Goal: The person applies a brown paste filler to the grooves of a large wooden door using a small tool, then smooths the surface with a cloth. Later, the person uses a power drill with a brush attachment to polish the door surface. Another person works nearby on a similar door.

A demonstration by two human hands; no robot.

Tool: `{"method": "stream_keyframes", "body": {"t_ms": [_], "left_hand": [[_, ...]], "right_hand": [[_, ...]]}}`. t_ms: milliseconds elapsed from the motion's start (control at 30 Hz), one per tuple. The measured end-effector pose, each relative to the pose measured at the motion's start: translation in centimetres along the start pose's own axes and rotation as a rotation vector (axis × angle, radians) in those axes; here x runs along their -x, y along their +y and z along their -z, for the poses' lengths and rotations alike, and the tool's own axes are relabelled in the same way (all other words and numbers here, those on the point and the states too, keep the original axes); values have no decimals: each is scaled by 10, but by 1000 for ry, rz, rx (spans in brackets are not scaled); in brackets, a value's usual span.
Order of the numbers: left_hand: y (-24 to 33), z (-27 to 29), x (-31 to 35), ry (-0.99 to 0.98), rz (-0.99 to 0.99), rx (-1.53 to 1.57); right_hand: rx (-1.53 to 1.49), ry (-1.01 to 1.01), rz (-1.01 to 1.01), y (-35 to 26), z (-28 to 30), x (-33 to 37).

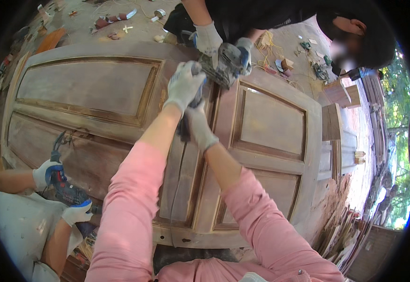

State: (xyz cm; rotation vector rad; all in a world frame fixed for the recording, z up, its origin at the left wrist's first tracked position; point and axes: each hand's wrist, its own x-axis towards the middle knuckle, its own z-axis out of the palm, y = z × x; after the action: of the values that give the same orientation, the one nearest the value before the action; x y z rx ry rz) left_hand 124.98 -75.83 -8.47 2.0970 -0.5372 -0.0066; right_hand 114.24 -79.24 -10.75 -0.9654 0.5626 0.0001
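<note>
Reaching arms: we see our pink sleeves rise from the lower edge, both forearms stretched forward over the door and converging near its middle.
Cord: a thin dark cord runs along the door between our arms.
Right hand: our gloved right hand sits lower, closed about the rear of the power tool; fingers partly hidden.
Left hand: our gloved left hand grips the tool's forward part, wrist nearly in line with the forearm.
Tool position: above the door's middle strip, mostly covered by gloves; we cannot tell whether its face touches wood.
Door, done: flat faces look pale and dull; we judge them partly worked.
Door, left: mouldings show darker brown, tone patchy; we judge finishing incomplete, share unclear.
Left co-worker: a person holds a blue-and-black machine in two gloved hands.
Far co-worker: a person in black has both gloved hands on a grey machine, just beyond ours; contact unclear.
Background: littered floor, trees at right.
</note>
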Motion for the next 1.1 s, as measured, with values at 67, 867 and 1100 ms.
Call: {"method": "stream_keyframes", "body": {"t_ms": [67,867,1100], "left_hand": [[-4,-4,-6,18,37,1],[48,7,132,-259,58,-19],[21,-6,15,-211,-23,-77]], "right_hand": [[52,30,-85,-15,-3,-2],[-37,234,198,93,20,127],[-214,181,171,12,-4,27]]}}
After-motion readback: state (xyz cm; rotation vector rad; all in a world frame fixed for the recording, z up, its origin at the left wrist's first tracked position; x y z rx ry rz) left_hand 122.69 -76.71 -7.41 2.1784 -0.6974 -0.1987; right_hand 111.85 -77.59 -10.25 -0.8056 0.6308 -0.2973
